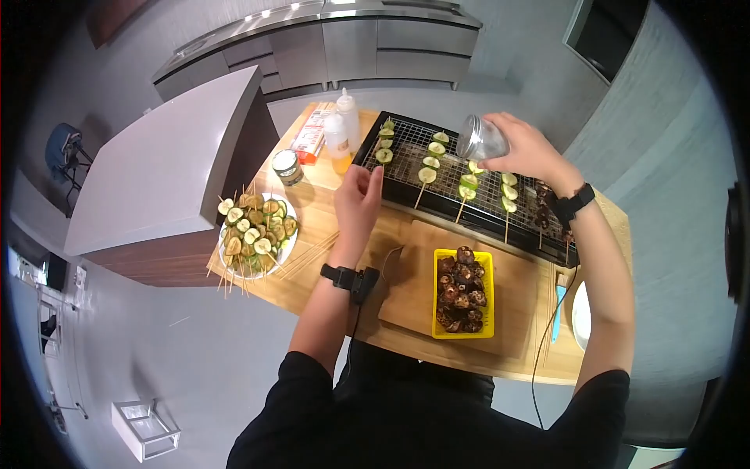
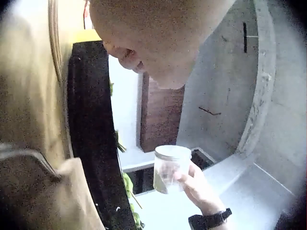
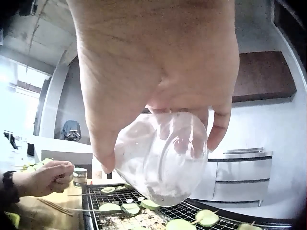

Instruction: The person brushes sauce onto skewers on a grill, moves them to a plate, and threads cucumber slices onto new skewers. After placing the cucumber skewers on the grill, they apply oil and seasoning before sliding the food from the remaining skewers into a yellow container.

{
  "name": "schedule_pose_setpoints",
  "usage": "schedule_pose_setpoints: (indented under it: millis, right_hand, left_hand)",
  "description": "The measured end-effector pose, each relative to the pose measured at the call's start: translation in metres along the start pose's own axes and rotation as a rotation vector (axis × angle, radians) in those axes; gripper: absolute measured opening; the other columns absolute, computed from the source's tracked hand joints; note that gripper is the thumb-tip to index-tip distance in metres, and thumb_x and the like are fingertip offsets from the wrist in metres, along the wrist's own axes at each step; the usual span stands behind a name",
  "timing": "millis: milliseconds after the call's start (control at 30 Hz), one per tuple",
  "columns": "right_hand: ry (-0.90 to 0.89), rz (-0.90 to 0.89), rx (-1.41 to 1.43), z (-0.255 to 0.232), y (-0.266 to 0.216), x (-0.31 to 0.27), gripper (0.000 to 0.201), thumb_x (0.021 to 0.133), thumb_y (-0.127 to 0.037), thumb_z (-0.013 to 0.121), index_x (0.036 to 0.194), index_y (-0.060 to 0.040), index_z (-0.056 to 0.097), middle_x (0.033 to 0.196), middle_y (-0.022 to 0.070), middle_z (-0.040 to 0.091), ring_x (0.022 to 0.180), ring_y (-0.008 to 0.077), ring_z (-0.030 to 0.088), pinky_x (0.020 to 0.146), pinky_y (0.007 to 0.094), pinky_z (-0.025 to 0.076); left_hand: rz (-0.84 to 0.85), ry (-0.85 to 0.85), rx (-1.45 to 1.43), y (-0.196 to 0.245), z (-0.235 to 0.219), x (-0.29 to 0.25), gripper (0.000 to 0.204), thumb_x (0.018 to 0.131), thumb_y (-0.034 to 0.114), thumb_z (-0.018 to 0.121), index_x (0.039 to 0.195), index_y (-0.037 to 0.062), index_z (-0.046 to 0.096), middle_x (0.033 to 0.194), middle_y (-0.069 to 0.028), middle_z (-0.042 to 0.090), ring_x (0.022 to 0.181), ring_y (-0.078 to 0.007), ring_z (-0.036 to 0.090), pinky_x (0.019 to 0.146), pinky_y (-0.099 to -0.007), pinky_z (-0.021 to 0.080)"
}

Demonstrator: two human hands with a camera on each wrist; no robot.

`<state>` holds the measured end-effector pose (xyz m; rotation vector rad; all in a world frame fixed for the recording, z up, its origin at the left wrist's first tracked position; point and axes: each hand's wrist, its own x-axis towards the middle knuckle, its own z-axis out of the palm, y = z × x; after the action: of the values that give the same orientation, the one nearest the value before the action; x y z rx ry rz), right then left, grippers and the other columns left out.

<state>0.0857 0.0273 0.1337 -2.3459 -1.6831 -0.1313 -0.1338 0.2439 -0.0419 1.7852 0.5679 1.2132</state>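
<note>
My right hand [image 1: 525, 147] grips a clear jar [image 1: 483, 139] over the grill [image 1: 406, 164], its fingers wrapped round the side. In the right wrist view the jar [image 3: 165, 158] is tilted, with a little pale residue inside. Skewers of green zucchini slices [image 1: 430, 162] lie across the wire rack below it. Near the grill's front left corner, my left hand [image 1: 358, 199] is raised with its fingers curled in. Seen from the right wrist, that left hand [image 3: 50, 178] forms a loose fist with nothing visible in it.
A yellow basket of mushrooms [image 1: 488, 320] stands on a cutting board [image 1: 406, 301]. At left are a plate of zucchini skewers [image 1: 258, 234], a lidded jar [image 1: 287, 166] and squeeze bottles [image 1: 337, 137]. A blue-handled brush [image 1: 558, 313] lies at right, beside a white dish [image 1: 581, 316].
</note>
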Motion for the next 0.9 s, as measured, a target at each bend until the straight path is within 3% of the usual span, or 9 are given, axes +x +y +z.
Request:
schedule_pose_setpoints:
  millis: [100, 233, 267, 367, 533, 633, 767, 867, 900]
  right_hand:
    - [0.035, 0.019, 0.005, -0.002, 0.004, -0.008, 0.081, 0.074, -0.042, 0.084, 0.139, -0.0025, 0.056, 0.135, 0.0214, 0.062, 0.126, 0.0399, 0.059, 0.106, 0.0459, 0.049]
    - [0.072, 0.021, 0.015, -0.005, 0.0, -0.012, 0.081, 0.074, -0.041, 0.083, 0.139, -0.0029, 0.056, 0.134, 0.0211, 0.062, 0.126, 0.0401, 0.06, 0.105, 0.0457, 0.049]
    - [0.077, 0.02, 0.016, -0.005, -0.004, -0.012, 0.081, 0.074, -0.041, 0.083, 0.139, -0.0029, 0.055, 0.134, 0.0211, 0.062, 0.125, 0.0402, 0.06, 0.105, 0.0457, 0.049]
    - [0.095, -0.01, 0.016, -0.001, -0.004, -0.012, 0.08, 0.074, -0.039, 0.084, 0.139, -0.0022, 0.055, 0.133, 0.0206, 0.061, 0.124, 0.04, 0.06, 0.105, 0.045, 0.049]
    - [0.044, -0.071, -0.038, 0.027, -0.011, -0.003, 0.081, 0.074, -0.035, 0.085, 0.14, -0.0008, 0.054, 0.131, 0.0196, 0.061, 0.123, 0.0395, 0.06, 0.105, 0.0444, 0.049]
    - [-0.1, -0.102, 0.012, 0.033, -0.018, 0.006, 0.08, 0.073, -0.035, 0.085, 0.139, -0.0011, 0.055, 0.13, 0.0202, 0.062, 0.123, 0.0402, 0.06, 0.105, 0.0453, 0.049]
    - [0.014, -0.071, -0.028, 0.042, -0.016, 0.019, 0.08, 0.071, -0.036, 0.086, 0.137, -0.0015, 0.056, 0.128, 0.0207, 0.063, 0.12, 0.0409, 0.061, 0.103, 0.0458, 0.05]
    - [-0.106, -0.07, 0.015, 0.039, -0.018, 0.026, 0.079, 0.072, -0.035, 0.086, 0.137, -0.0021, 0.056, 0.127, 0.0209, 0.063, 0.119, 0.0416, 0.062, 0.102, 0.0466, 0.05]
    - [-0.045, -0.062, -0.04, 0.042, -0.012, 0.031, 0.079, 0.072, -0.036, 0.086, 0.137, -0.0023, 0.056, 0.127, 0.0209, 0.064, 0.118, 0.0416, 0.062, 0.101, 0.0469, 0.051]
  left_hand:
    - [-0.016, -0.114, -0.128, 0.024, 0.021, -0.005, 0.036, 0.1, 0.027, 0.073, 0.079, 0.0018, 0.058, 0.057, -0.0067, 0.054, 0.051, -0.0137, 0.045, 0.05, -0.0333, 0.038]
    - [-0.063, -0.248, -0.059, 0.034, 0.036, -0.016, 0.043, 0.101, 0.033, 0.069, 0.076, -0.0006, 0.059, 0.057, -0.0114, 0.053, 0.049, -0.0195, 0.047, 0.05, -0.0367, 0.039]
    - [-0.052, -0.239, 0.057, 0.033, 0.036, -0.019, 0.043, 0.101, 0.033, 0.069, 0.075, -0.0007, 0.06, 0.058, -0.0138, 0.056, 0.049, -0.0264, 0.051, 0.051, -0.0388, 0.04]
    - [-0.071, -0.25, 0.113, 0.027, 0.033, -0.023, 0.043, 0.1, 0.034, 0.069, 0.075, -0.0003, 0.062, 0.06, -0.0155, 0.06, 0.053, -0.0327, 0.056, 0.052, -0.0413, 0.042]
    - [-0.083, -0.356, 0.207, 0.017, 0.022, -0.021, 0.045, 0.099, 0.037, 0.068, 0.074, 0.0002, 0.063, 0.061, -0.0161, 0.061, 0.056, -0.0347, 0.06, 0.053, -0.0441, 0.044]
    - [-0.083, -0.4, 0.206, 0.018, 0.021, -0.021, 0.044, 0.099, 0.039, 0.067, 0.077, 0.0009, 0.067, 0.062, -0.0158, 0.063, 0.058, -0.0354, 0.062, 0.055, -0.0446, 0.045]
    - [-0.163, -0.48, 0.113, 0.019, 0.024, -0.025, 0.041, 0.099, 0.04, 0.067, 0.082, 0.002, 0.072, 0.065, -0.0155, 0.065, 0.06, -0.035, 0.064, 0.057, -0.0435, 0.047]
    - [-0.18, -0.502, 0.118, 0.015, 0.027, -0.026, 0.041, 0.098, 0.04, 0.067, 0.084, 0.0022, 0.073, 0.066, -0.0153, 0.066, 0.062, -0.034, 0.065, 0.058, -0.0424, 0.048]
    - [-0.194, -0.515, 0.108, 0.015, 0.027, -0.026, 0.041, 0.098, 0.04, 0.067, 0.085, 0.0021, 0.073, 0.066, -0.0153, 0.066, 0.062, -0.0337, 0.065, 0.058, -0.0422, 0.048]
